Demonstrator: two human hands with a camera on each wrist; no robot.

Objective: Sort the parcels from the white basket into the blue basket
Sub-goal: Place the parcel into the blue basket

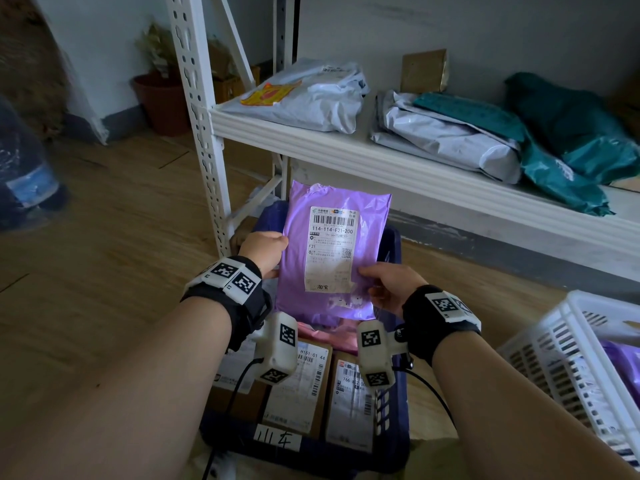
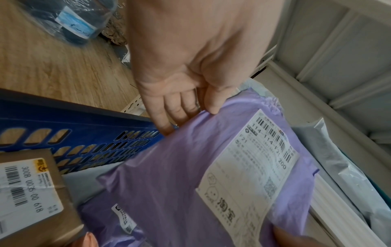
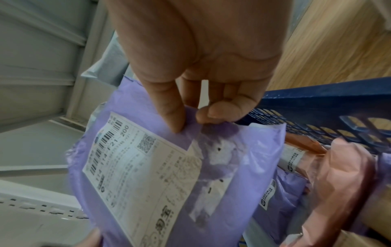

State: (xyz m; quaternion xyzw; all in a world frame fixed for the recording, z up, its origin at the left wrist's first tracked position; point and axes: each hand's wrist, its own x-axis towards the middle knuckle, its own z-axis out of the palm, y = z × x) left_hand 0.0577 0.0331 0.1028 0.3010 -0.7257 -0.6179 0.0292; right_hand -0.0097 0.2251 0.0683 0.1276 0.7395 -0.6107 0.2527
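From the head view, a wooden floor [image 1: 114, 237] runs under a white metal shelf [image 1: 398, 157] stacked with grey and green mailers. Both hands hold a purple parcel [image 1: 332, 251] upright above the blue basket [image 1: 391, 427]: the left hand [image 1: 265, 249] grips its left edge, the right hand [image 1: 391, 285] pinches its lower right corner. The blue basket already holds cardboard boxes [image 1: 301, 386] and a pink bag [image 1: 332, 336]; the white basket [image 1: 568, 358], at right, still shows something purple inside.

In the left wrist view, the fingers [image 2: 169, 110] lie behind the film and the thumb in front, a shallow hold. The slick bag could slide out sideways.

In the right wrist view, thumb and forefinger [image 3: 169, 115] nip only loose film. If that corner stretches, the parcel may swing and land off the basket wall [image 3: 330, 100], onto the floor.
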